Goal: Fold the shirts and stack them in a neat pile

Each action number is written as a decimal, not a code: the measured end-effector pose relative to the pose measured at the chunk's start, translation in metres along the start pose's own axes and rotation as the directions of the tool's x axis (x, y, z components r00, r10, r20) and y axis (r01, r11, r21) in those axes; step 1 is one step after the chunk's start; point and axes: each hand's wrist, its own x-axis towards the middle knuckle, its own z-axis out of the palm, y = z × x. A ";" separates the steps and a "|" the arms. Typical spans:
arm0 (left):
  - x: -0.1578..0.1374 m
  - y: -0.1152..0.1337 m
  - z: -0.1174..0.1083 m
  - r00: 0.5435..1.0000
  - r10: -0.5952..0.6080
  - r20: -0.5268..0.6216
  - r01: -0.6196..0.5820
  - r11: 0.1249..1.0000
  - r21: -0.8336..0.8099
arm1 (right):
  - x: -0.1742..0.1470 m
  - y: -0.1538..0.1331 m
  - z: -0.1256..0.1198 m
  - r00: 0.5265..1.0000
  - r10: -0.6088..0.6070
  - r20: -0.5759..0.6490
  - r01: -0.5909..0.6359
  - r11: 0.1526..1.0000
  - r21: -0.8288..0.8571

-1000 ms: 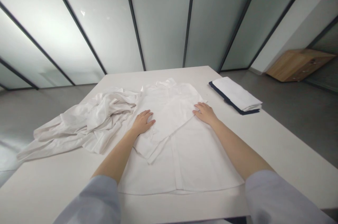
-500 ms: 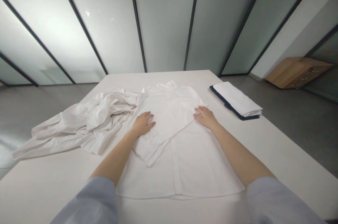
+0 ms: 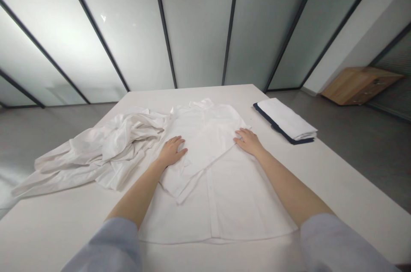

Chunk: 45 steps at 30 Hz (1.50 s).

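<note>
A white button-up shirt (image 3: 221,195) lies spread on the white table, its collar at the far end and its hem toward me. One sleeve is laid slantwise across the front, with the cuff at the lower left. My left hand (image 3: 172,151) rests flat on the shirt's left side, fingers apart. On the opposite side my right hand (image 3: 248,140) lies with fingers stretched out, touching the shirt near the upper edge of the folded-over sleeve. Neither hand grips the cloth.
A crumpled heap of white cloth (image 3: 105,148) lies to the left, against the shirt. On the right, folded white cloth (image 3: 285,118) sits atop dark navy cloth (image 3: 297,140). The white table (image 3: 346,203) ends before frosted glass panels. A wooden cabinet (image 3: 356,86) stands beyond on the floor.
Both hands stay in the same places on the shirt. The whole view has shifted very slightly; the cloth looks unchanged.
</note>
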 end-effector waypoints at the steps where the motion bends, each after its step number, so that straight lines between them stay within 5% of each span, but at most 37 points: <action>1: 0.000 0.000 0.000 1.000 -0.001 0.003 0.001 1.000 0.005 | 0.000 0.000 0.000 1.000 0.001 0.001 -0.001 1.000 0.001; 26: 0.002 0.004 -0.008 0.999 -0.019 0.042 0.018 1.000 0.020 | 0.000 -0.010 -0.009 0.999 0.017 -0.030 -0.017 1.000 0.025; 45: 0.000 -0.004 0.003 0.992 -0.040 -0.119 0.018 0.982 -0.186 | -0.001 0.002 0.001 1.000 -0.029 -0.009 0.029 1.000 0.004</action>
